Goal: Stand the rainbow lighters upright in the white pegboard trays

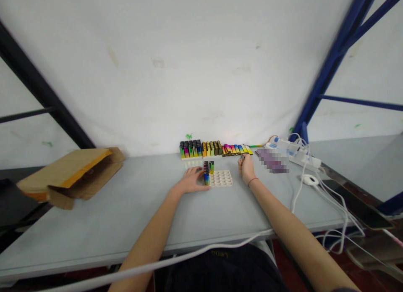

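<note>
Around the left end of a white tray with round holes (pixel 224 179) curls my left hand (pixel 190 181), thumb at the front edge and fingers behind. Along that end stands a column of small colourful cylinders with dark tops (pixel 206 174); a green-yellow one (pixel 212 167) stands in the hole column beside it. To the right of the tray, just above the table, my right hand (pixel 247 169) is closed. Something small and dark shows at its fingertips, too small to name.
Behind the tray stand a block of dark-topped cylinders (pixel 190 150), yellowish cylinders (pixel 211 149) and a row of flat-lying colourful pieces (pixel 236 150). A pixelated purple item (pixel 272 161), power strip (pixel 304 157), white mouse-like object (pixel 310 180) and cables lie right. An opened cardboard package (pixel 69 174) sits left.
</note>
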The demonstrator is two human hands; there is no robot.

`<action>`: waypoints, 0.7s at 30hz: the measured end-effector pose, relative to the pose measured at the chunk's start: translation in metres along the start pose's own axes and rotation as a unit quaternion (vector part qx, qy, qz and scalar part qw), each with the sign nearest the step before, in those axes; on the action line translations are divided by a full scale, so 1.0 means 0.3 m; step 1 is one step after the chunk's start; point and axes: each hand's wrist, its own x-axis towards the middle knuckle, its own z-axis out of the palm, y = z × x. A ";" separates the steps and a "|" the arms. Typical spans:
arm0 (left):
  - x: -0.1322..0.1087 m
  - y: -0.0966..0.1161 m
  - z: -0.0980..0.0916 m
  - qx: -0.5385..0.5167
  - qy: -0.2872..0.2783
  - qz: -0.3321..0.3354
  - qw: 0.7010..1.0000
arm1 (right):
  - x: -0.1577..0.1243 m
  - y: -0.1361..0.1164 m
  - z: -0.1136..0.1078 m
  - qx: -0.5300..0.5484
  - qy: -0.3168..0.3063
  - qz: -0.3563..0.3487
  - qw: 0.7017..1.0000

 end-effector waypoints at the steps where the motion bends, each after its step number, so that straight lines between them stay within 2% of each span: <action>1: 0.000 0.000 0.000 0.001 0.001 0.000 1.000 | -0.006 -0.003 0.006 0.017 0.010 0.017 1.000; 3: 0.001 0.000 0.000 0.002 -0.002 0.001 1.000 | -0.018 -0.004 0.016 0.033 0.018 0.041 0.998; 13: 0.000 0.001 0.000 -0.010 -0.001 0.006 1.000 | -0.018 0.020 0.017 -0.017 -0.006 0.042 0.999; 19: 0.001 -0.001 0.001 -0.012 -0.001 0.003 1.000 | -0.001 0.043 0.009 -0.035 -0.009 -0.002 0.999; 21: 0.001 0.000 0.000 -0.010 0.000 0.002 1.000 | 0.002 0.046 0.006 -0.064 -0.015 -0.036 0.997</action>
